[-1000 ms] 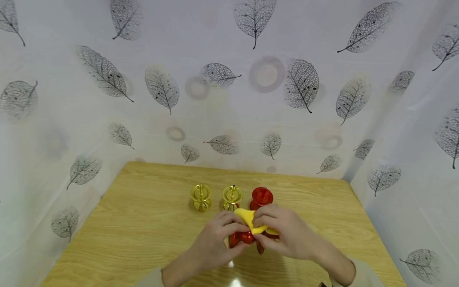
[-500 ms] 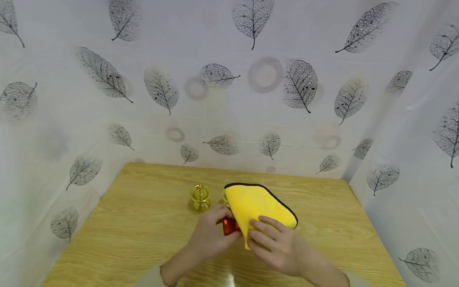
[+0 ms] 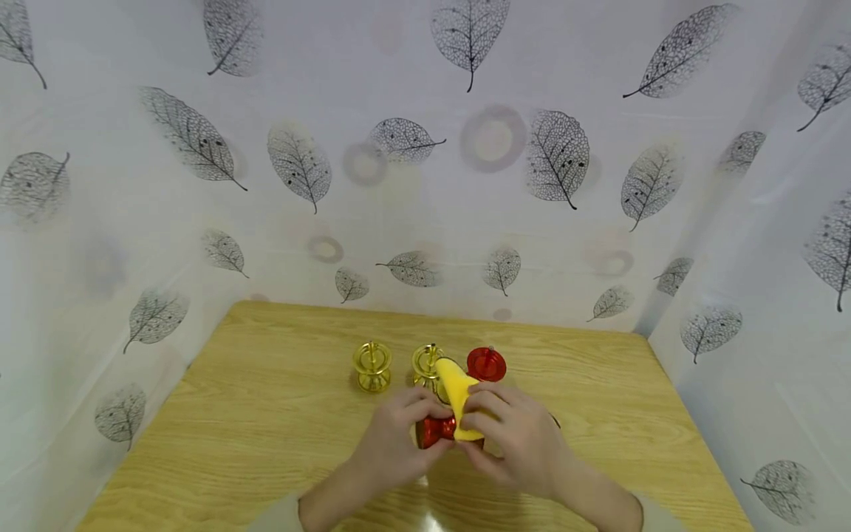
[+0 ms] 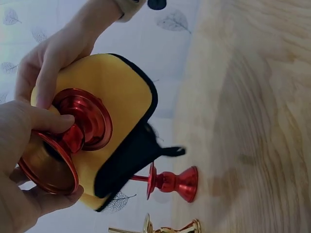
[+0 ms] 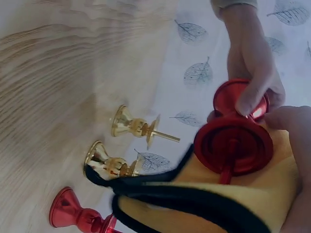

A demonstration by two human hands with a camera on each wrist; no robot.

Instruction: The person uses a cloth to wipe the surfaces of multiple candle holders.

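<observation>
My left hand (image 3: 399, 436) grips a red metal candle holder (image 3: 435, 431) by its flared base and waist, tilted on its side above the table. In the left wrist view its hollow base faces the camera. The right wrist view shows its dish and spike (image 5: 233, 145). My right hand (image 3: 518, 436) holds a yellow cloth (image 3: 455, 388) with black edging, folded up against the dish end. The cloth lies behind the dish in the left wrist view, and a black loop (image 4: 172, 151) hangs from its corner. In the head view, cloth and fingers hide the dish.
Two gold candle holders, one at left (image 3: 374, 367) and one in the middle (image 3: 425, 360), stand in a row with another red candle holder (image 3: 487, 363) on the wooden table (image 3: 266, 414). The cloth overlaps the middle one. A leaf-patterned curtain (image 3: 412, 207) surrounds the table.
The cloth, bunched at first, spread out over the held candle holder half a second ago. Now my right hand has folded it up again, and the standing red candle holder shows once more.
</observation>
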